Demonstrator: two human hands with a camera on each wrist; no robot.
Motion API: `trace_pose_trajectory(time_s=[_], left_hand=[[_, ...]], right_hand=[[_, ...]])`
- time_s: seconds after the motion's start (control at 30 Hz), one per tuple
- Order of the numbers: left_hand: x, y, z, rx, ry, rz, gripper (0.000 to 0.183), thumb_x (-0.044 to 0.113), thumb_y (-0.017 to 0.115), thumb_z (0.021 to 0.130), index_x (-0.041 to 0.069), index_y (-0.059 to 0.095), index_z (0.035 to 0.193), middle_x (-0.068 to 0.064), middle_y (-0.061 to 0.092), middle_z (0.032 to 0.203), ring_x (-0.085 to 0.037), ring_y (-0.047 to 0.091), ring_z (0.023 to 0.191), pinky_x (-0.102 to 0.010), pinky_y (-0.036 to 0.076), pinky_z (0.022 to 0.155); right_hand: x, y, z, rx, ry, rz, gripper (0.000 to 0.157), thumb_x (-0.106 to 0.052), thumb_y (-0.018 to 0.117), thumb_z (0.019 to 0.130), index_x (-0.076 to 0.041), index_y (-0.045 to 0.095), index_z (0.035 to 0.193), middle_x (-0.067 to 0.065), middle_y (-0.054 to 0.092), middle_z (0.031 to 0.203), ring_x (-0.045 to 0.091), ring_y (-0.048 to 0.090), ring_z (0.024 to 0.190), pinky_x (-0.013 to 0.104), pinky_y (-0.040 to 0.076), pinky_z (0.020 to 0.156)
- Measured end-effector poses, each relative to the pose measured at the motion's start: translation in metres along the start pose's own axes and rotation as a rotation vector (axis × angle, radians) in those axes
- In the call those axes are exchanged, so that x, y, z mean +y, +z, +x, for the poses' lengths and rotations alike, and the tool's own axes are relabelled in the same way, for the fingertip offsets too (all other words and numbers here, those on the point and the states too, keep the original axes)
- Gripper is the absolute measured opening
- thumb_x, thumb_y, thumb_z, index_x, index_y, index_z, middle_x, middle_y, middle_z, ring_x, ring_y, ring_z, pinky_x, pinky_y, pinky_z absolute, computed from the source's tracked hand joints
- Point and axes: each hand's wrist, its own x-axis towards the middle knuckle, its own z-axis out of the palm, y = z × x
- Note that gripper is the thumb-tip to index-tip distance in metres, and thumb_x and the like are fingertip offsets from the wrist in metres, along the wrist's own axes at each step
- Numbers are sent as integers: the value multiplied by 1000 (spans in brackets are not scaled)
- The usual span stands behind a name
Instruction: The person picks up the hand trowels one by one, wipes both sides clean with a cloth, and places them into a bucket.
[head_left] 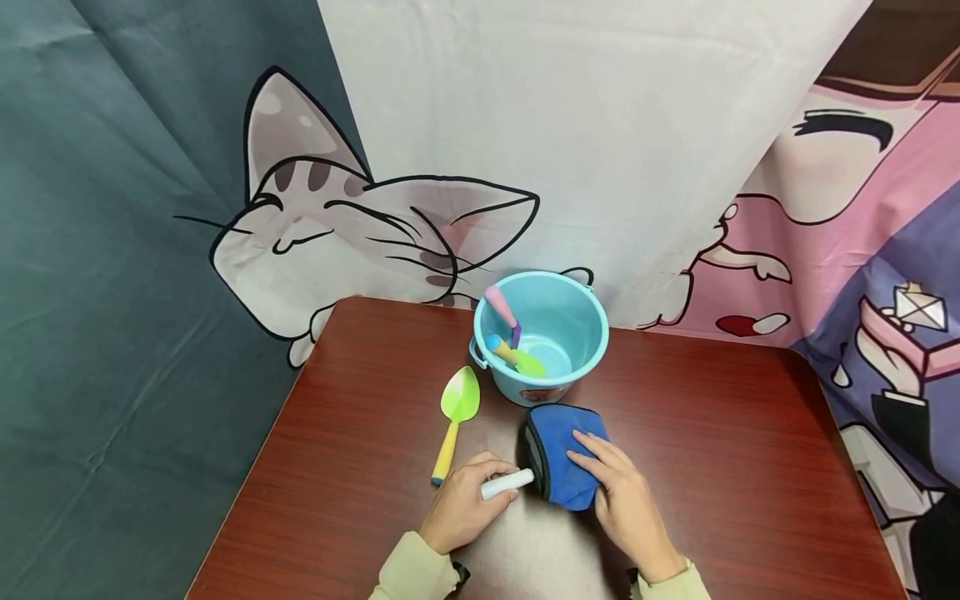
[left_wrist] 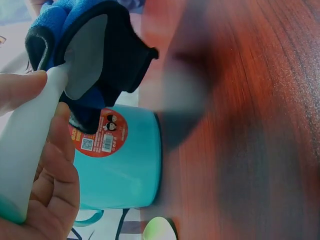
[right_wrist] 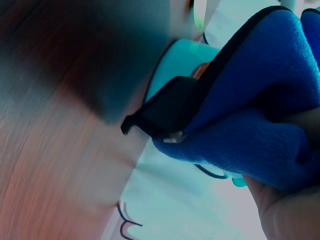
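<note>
The left hand (head_left: 463,507) has a narrow grip, holding a white stick (head_left: 508,483) with its tip at the dark-edged opening of a blue pouch (head_left: 572,462). The right hand (head_left: 628,510) grips the pouch fabric from the right. The pouch is positioned over the counter (head_left: 720,450), nearer the person than the light-blue bucket (head_left: 517,390); a green-and-yellow trowel (head_left: 457,410) lies to the left.
</note>
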Motion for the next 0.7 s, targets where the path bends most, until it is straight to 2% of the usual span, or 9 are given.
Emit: trace_pose_trajectory(time_s=[0.27,0.5,0.7], left_hand=[[-3,-2,-2,34,52,-26,24,16,81,86,18,75,109,13,65,100,-3,55,82,-24,47,74],[-4,-4,-2,40,45,-70,25,13,81,85,18,75,109,11,67,101,-3,56,81,-23,47,73],[-3,-5,0,52,37,-68,24,12,81,84,18,75,107,11,67,99,-3,56,79,-22,47,71]], right_hand=[[8,-5,-1,27,43,-22,62,26,52,66,-4,75,116,8,63,135,36,59,119,9,23,109],[14,-14,-1,76,122,-70,59,26,51,67,-2,75,114,10,65,132,36,60,118,6,25,102],[19,-19,-4,178,217,-100,59,23,46,72,-3,75,116,9,64,134,37,59,120,10,30,85]])
